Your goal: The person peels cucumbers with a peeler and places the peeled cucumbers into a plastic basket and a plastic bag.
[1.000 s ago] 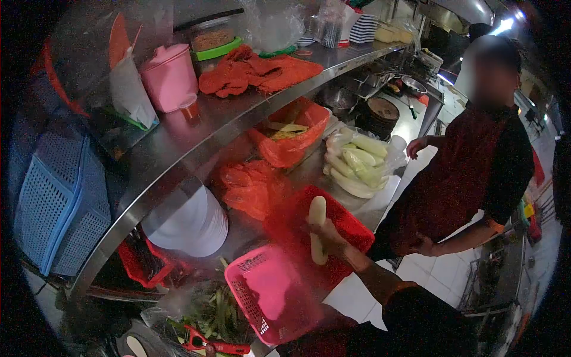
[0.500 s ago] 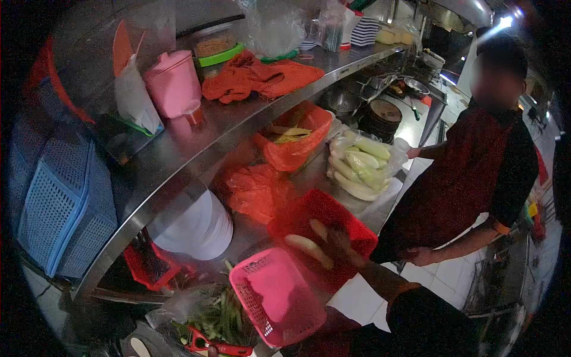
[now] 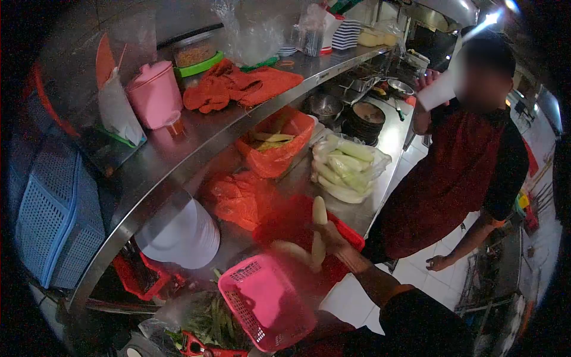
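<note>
My right hand (image 3: 333, 237) is closed around a long pale vegetable (image 3: 320, 212), held upright over a red basket (image 3: 351, 233). A second pale vegetable (image 3: 292, 252) lies below it in that basket, blurred. At the bottom edge only a small part of my left hand (image 3: 207, 353) shows, its fingers against a red-handled peeler (image 3: 193, 345). Beside the peeler, a pink basket (image 3: 262, 303) stands tilted toward me. Green leafy stalks (image 3: 217, 321) lie in clear plastic left of it. A clear bag of long pale-green vegetables (image 3: 345, 166) rests farther back.
A co-worker (image 3: 449, 172) stands at the right with a white cup (image 3: 437, 92) raised. A red-lined bin (image 3: 276, 154) holds yellowish scraps. Stacked white plates (image 3: 184, 235) sit under the steel shelf (image 3: 229, 122). Blue baskets (image 3: 53, 208) stand at the left.
My right hand has lifted a pale vegetable from low in the red basket and turned it upright. The co-worker has raised the white cup toward the face and lowered the other hand.
</note>
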